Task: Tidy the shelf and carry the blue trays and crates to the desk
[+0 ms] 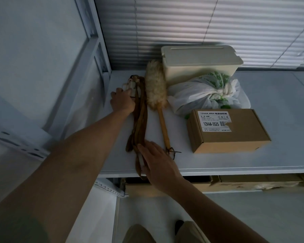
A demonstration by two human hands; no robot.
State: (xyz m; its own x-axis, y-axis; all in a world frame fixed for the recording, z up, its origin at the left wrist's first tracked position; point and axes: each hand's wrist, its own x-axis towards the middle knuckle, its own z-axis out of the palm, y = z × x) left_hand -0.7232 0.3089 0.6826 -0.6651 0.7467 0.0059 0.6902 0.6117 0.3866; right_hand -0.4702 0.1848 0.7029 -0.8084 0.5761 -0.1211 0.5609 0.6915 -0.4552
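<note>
both hands rest on a bundle of brown straps [139, 120] lying lengthwise along the left part of the white shelf [279, 137]. the left hand [122, 100] clasps the bundle's far end, fingers curled around a pale piece there. the right hand [158, 163] lies on the near end at the shelf's front edge, fingers spread; whether it grips cannot be told. just right lies a wool duster [155, 85]. behind stands a lidded cream box [200, 64], contents hidden. a tied plastic bag [205, 95] holds green items; a closed cardboard box [226, 130] sits before it.
</note>
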